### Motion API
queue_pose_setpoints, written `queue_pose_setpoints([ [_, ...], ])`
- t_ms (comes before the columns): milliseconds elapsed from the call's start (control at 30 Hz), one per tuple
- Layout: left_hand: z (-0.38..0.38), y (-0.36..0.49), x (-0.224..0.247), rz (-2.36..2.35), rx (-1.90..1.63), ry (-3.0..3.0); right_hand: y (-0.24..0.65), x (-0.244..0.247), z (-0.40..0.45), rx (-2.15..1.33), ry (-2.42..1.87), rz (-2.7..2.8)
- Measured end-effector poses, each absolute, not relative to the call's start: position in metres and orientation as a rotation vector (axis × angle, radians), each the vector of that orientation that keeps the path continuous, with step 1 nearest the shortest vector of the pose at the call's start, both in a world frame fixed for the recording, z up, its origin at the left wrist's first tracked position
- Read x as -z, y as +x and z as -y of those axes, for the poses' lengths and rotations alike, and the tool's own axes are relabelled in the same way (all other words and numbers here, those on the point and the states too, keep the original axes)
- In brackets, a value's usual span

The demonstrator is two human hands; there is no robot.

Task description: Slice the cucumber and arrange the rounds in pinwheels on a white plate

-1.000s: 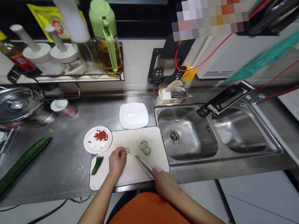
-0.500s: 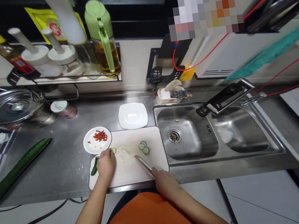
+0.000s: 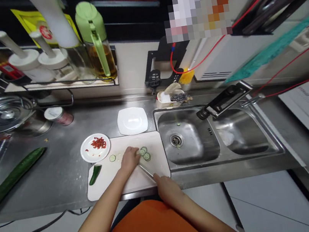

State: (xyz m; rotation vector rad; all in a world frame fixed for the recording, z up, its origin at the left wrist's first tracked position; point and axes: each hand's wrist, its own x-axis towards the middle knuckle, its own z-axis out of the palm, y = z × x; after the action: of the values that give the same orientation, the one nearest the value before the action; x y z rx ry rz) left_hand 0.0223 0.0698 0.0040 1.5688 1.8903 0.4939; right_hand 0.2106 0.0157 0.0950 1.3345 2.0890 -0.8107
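On the white cutting board (image 3: pixel 109 184), my left hand (image 3: pixel 130 158) reaches to the small group of cucumber slices (image 3: pixel 145 154), its fingers bent together at their left edge; what they hold, if anything, is hidden. My right hand (image 3: pixel 166 186) is closed round the handle of a knife (image 3: pixel 147 172), whose blade points up and left toward my left hand. A cucumber piece (image 3: pixel 95 175) lies at the board's left end, and a single slice (image 3: pixel 112 158) lies near its upper edge.
A plate with chopped red pieces (image 3: pixel 95 147) touches the board's upper left corner. Behind the board is a white square plate (image 3: pixel 132 121). A whole cucumber (image 3: pixel 13 179) lies at left. The double sink (image 3: pixel 191 137) is at right, with bottles on a rack (image 3: pixel 59 84) behind.
My left hand has moved right from the cucumber piece to the slices, leaving the piece lying on the board. The whole view has shifted slightly. My right hand still holds the knife.
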Motion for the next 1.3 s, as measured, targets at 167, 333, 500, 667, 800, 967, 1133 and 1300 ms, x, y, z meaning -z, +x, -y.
queue_pose_setpoints([
  [167,-0.075,0.027,-0.003,-1.922,-0.451,1.528,0.213,-0.094,-0.013,0.819,1.349,-2.097],
  [333,-0.075,0.029,-0.015,-1.917,-0.501,1.401,0.213,-0.098,-0.016,0.845,1.332,-2.071],
  [500,-0.066,0.014,-0.020,-1.943,-0.545,1.222,0.214,-0.096,-0.017,0.839,1.350,-2.069],
  [667,-0.049,-0.010,-0.014,-2.020,-0.535,1.142,0.214,-0.095,-0.019,0.854,1.363,-2.057],
  [800,-0.036,-0.017,-0.008,-2.058,-0.587,1.252,0.209,-0.094,-0.020,0.865,1.376,-2.052],
  [967,-0.027,-0.015,0.000,-2.026,-0.664,1.499,0.196,-0.094,-0.021,0.836,1.390,-2.082],
  [1133,-0.028,-0.013,0.004,-2.022,-0.635,1.530,0.189,-0.094,-0.023,0.839,1.397,-2.071],
  [1300,-0.032,-0.005,-0.001,-2.043,-0.569,1.544,0.188,-0.097,-0.026,0.855,1.430,-2.043],
])
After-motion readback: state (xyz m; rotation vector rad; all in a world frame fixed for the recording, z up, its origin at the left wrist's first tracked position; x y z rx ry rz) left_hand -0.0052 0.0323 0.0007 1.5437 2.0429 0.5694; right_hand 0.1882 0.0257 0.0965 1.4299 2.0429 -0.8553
